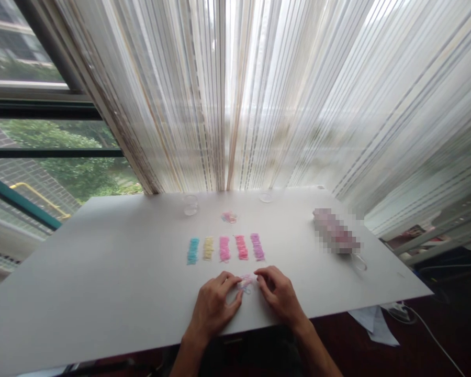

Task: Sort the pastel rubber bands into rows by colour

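Observation:
A small pile of mixed pastel elastic bands [245,284] lies on the white table between my two hands. My left hand [215,303] rests at the pile's left side, index finger and thumb apart, fingertips touching its edge. On the other side, my right hand [278,293] is curled, with a small gap between thumb and forefinger and nothing visible in it. Beyond my hands, bands are lined up in columns by colour: blue [192,251], yellow [208,248], pink [224,249], deeper pink [241,247] and purple [258,247]. Another mixed pile [230,217] lies farther back.
A clear round container [190,205] stands at the back left of the table [113,272], and a clear round lid [266,198] lies to its right. A pixelated pinkish object [335,231] with a loop is at the right. Sheer striped curtains [251,104] hang behind the table.

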